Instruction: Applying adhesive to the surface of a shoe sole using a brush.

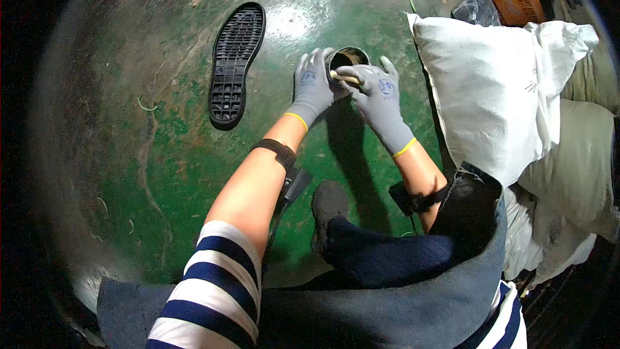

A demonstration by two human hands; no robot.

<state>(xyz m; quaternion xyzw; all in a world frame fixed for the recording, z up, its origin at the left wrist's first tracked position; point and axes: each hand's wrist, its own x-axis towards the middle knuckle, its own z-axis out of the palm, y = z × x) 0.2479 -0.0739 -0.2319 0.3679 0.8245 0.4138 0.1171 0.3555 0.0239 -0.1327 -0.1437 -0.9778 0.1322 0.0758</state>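
An open round can (pixel 365 55), dark at the rim and brownish inside, is held by my left hand (pixel 313 85), whose grey-gloved fingers wrap its left side. My right hand (pixel 378 94), also in a grey glove, pinches a short pale wooden handle (pixel 346 78) at the near edge of the can. Whether the handle ends in a brush cannot be made out. The right thumb points up and away from the can. To the left of both hands, a black shoe sole (pixel 236 64) lies on the floor with its ridged tread facing up.
A green, worn floor (pixel 187 174) spreads under everything. Full white sacks (pixel 484 90) are stacked along the right side, with cardboard (pixel 516 6) and a dark plastic bag (pixel 476 8) behind them. My shoe (pixel 330 203) stands below the hands. Thin green scraps (pixel 147 107) lie about.
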